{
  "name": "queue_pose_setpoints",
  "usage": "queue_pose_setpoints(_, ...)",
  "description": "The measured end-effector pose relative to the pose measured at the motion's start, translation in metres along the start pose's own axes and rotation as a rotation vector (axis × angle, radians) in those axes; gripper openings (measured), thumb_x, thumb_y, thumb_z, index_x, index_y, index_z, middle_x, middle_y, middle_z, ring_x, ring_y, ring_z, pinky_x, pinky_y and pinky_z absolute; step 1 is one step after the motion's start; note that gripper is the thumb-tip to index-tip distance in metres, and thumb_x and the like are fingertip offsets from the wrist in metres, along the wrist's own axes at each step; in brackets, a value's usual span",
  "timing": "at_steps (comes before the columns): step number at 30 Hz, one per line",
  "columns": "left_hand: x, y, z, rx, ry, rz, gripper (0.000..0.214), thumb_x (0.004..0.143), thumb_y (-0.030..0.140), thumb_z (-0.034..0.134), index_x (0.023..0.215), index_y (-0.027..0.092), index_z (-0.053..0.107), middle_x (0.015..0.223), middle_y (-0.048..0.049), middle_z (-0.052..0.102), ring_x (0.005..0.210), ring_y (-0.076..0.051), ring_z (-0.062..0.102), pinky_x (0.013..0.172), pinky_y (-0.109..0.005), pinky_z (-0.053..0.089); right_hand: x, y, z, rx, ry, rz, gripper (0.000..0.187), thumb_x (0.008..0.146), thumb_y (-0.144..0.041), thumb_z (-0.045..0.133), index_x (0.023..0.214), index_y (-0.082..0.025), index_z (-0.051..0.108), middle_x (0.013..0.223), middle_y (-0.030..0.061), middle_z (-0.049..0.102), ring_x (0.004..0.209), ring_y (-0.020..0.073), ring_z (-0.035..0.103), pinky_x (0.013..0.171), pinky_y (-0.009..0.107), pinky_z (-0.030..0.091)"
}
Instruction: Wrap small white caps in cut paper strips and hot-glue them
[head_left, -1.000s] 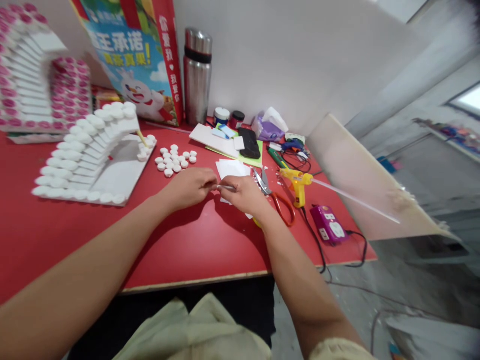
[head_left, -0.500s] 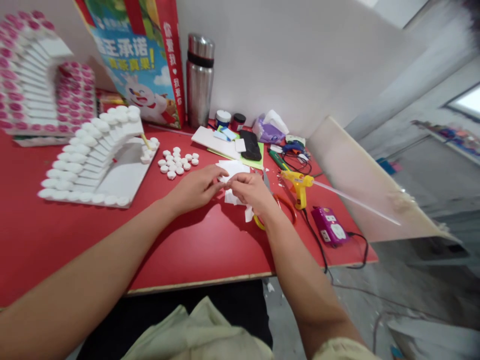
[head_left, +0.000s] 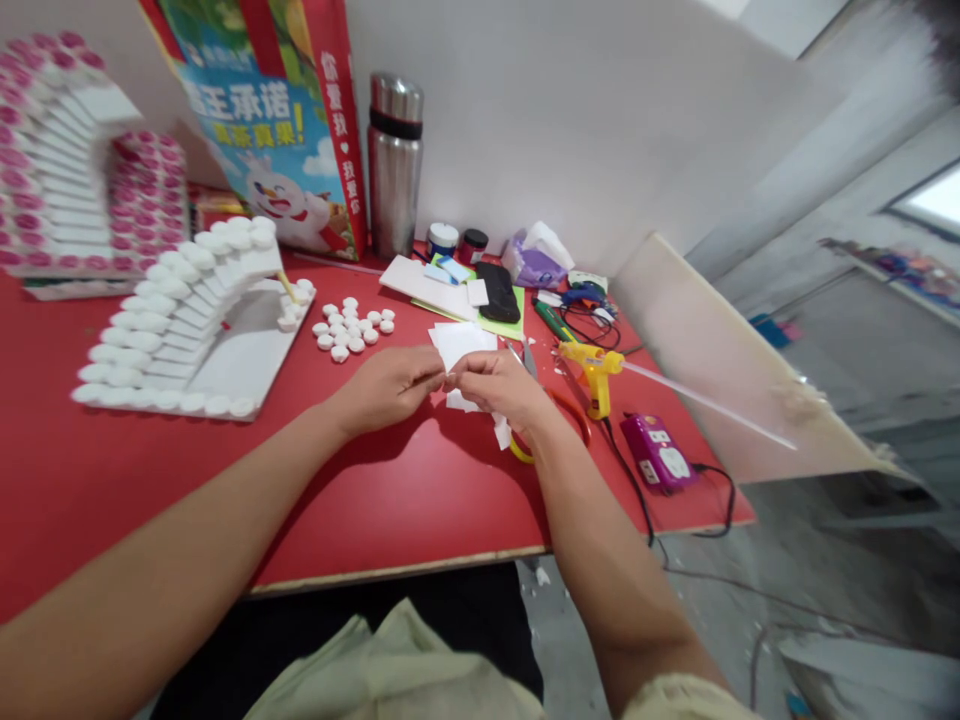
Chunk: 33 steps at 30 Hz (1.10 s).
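Observation:
My left hand (head_left: 391, 386) and my right hand (head_left: 501, 384) meet fingertip to fingertip over the red table, both closed in a pinch. Whatever sits between the fingers is too small and too covered to make out. White paper pieces (head_left: 465, 342) lie just beyond and under the fingers. A narrow white scrap (head_left: 502, 432) is below my right hand. Partly covered by the right wrist is a pair of scissors (head_left: 574, 412) with orange and yellow handles. To the left rests a cluster of small white rounded pieces (head_left: 351, 328).
At left stand a white stair model (head_left: 169, 330) and a pink-and-white one (head_left: 71, 165). A steel flask (head_left: 395, 170) and a printed bag (head_left: 277, 130) are behind. On the right are a yellow glue gun (head_left: 596, 372), a purple power box (head_left: 658, 452) and cables.
My left fingers have drawn closer together, flattening over the thumb, and the fingertips of both hands now meet more tightly. The view has shifted slightly.

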<state>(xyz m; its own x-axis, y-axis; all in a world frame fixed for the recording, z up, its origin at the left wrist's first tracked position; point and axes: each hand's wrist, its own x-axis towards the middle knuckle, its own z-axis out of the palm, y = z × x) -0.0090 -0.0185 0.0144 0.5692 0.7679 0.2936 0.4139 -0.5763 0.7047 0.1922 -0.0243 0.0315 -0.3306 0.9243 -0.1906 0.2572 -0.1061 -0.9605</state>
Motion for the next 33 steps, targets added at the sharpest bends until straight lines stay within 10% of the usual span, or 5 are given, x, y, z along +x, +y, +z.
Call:
queue_pose_setpoints(7,0.004,0.005,0.012,-0.584,0.071,-0.475,0.026,0.087,0.034,0.054,0.065,0.02,0.051,0.058,0.0019,0.044,0.053,-0.011,0.035,0.054,-0.027,0.026,-0.001,0.008,0.009,-0.569,0.187,-0.411,0.023,0.093,-0.031,0.058,0.077,-0.019,0.069,0.066,-0.0003,0.062,0.063,0.0131,0.051,0.063,0.027,0.034)
queue_pose_setpoints(18,0.004,-0.002,0.008,-0.06,0.023,-0.229,0.029,0.095,0.037,0.044,0.077,0.019,0.058,0.07,-0.0025,0.06,0.068,-0.019,0.054,0.066,-0.032,0.037,0.003,0.012,0.006,-0.578,0.272,-0.362,0.013,0.091,-0.03,0.061,0.084,-0.02,0.067,0.068,-0.0013,0.063,0.064,0.0143,0.056,0.064,0.027,0.038)
queue_pose_setpoints(26,0.005,0.0,0.023,-0.51,0.108,-0.403,0.03,0.096,0.035,0.047,0.07,0.021,0.05,0.061,0.0032,0.044,0.055,-0.013,0.041,0.056,-0.027,0.033,-0.001,0.009,0.017,-0.568,0.392,-0.383,0.013,0.09,-0.031,0.06,0.08,-0.023,0.056,0.073,0.0006,0.065,0.067,0.0162,0.058,0.067,0.028,0.039)
queue_pose_setpoints(33,0.001,0.0,0.026,0.138,0.17,-0.2,0.03,0.105,0.033,0.039,0.08,0.021,0.053,0.079,-0.0051,0.064,0.072,-0.021,0.058,0.066,-0.033,0.038,0.002,0.008,0.024,-0.253,0.375,-0.201,0.016,0.087,-0.029,0.064,0.073,-0.023,0.057,0.065,-0.0009,0.066,0.052,0.0127,0.057,0.054,0.026,0.042)
